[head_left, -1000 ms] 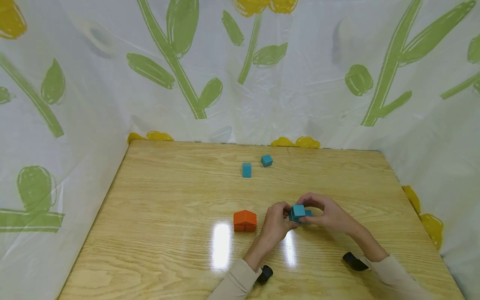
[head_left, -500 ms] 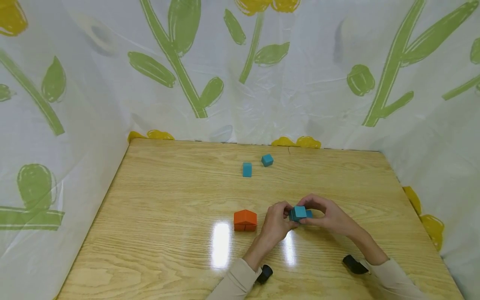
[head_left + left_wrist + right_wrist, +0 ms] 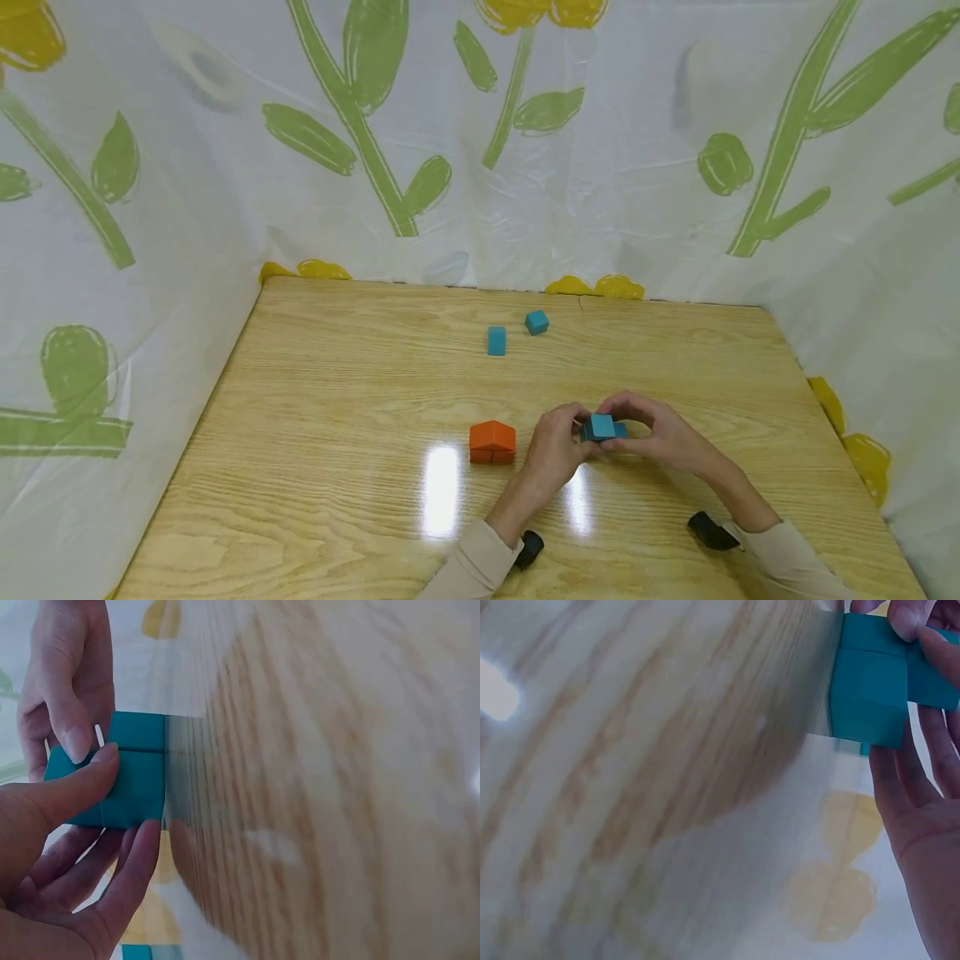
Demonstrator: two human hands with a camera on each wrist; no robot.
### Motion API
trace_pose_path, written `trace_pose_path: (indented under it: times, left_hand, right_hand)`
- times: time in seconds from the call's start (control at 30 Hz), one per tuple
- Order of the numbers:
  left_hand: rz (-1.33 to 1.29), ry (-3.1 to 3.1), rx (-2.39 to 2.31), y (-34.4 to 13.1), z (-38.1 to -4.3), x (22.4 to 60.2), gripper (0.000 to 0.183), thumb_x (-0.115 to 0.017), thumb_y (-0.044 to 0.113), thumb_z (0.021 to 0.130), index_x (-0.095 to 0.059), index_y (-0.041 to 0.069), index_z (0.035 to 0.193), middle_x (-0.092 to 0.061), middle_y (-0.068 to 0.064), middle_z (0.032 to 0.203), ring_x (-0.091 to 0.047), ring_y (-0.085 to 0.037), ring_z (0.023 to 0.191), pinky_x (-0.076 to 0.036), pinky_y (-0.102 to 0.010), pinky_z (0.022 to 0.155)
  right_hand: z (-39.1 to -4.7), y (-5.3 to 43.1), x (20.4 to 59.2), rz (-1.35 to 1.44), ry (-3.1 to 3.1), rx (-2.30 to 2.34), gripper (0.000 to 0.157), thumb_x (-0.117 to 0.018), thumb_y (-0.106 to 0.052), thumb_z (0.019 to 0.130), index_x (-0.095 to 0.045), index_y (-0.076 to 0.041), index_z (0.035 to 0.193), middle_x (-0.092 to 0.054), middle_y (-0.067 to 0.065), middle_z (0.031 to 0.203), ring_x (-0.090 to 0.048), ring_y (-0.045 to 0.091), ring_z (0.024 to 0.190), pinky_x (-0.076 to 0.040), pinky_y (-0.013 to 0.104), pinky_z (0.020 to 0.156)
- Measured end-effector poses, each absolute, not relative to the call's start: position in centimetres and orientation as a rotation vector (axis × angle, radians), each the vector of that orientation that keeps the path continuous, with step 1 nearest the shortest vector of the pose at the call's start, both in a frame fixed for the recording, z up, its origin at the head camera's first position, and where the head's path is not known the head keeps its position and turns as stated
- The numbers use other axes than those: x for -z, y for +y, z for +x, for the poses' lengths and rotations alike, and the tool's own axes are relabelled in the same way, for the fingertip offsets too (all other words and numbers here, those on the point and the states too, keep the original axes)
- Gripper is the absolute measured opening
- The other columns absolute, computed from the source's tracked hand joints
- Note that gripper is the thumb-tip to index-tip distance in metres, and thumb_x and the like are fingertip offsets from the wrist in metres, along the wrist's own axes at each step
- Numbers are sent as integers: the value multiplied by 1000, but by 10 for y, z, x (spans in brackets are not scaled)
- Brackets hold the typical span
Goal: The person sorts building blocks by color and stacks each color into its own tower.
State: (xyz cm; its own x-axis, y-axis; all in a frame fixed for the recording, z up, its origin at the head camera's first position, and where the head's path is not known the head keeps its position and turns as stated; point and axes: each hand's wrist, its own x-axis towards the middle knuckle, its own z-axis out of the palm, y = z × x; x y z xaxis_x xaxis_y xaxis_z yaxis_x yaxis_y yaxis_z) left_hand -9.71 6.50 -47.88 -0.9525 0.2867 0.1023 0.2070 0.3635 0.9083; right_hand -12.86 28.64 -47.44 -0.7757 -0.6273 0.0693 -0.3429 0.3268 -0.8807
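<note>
Two blue blocks [image 3: 139, 795] lie side by side on the table, and a third blue block [image 3: 602, 426] sits over the left one. My left hand [image 3: 553, 446] grips this small stack from the left, its thumb near the seam between the upper and lower blocks in the left wrist view. From the other side my right hand [image 3: 663, 432] pinches the upper block [image 3: 934, 679] between thumb and fingers. The lower right block [image 3: 621, 430] shows partly between the hands. Fingers hide the stack's far side.
Left of my hands stands an orange block group [image 3: 492, 442] with a peaked top. Two more blue blocks, one upright [image 3: 497, 341] and one turned [image 3: 537, 322], stand farther back on the wooden table [image 3: 337, 375]. Flower-printed white cloth [image 3: 637, 167] walls the back and sides.
The upper blue block has shifted slightly right and now sits squarer over the lower one. Both hands keep their grip, and the head view has drifted a little.
</note>
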Motion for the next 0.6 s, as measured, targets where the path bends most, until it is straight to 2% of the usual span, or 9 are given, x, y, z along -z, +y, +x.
trace_pose_path:
  times: [0.17, 0.4, 0.6]
  left_hand:
    - [449, 2532, -1678, 66, -99, 479, 28, -87, 2, 80, -73, 0, 105, -75, -10, 100, -70, -16, 86, -53, -16, 72]
    - [415, 2490, -1708, 64, -98, 479, 31, -88, 3, 79, -72, -2, 105, -74, -10, 98, -70, -17, 84, -53, -18, 72]
    - [407, 2502, -1697, 65, -99, 479, 34, -90, 4, 77, -72, -2, 106, -74, -11, 98, -69, -18, 83, -53, -18, 71]
  right_hand:
    - [-131, 288, 465, -872, 2355, 1340, 38, -75, -8, 95, -61, -12, 130, -66, 6, 125, -62, 16, 118, -51, 32, 102]
    - [-148, 288, 448, -856, 2406, 1326, 32, -68, -7, 100, -61, -12, 131, -65, 17, 126, -63, 19, 119, -51, 47, 102]
    - [-163, 286, 439, -847, 2442, 1313, 30, -68, -9, 100, -63, -14, 129, -66, 18, 125, -63, 20, 119, -51, 48, 102]
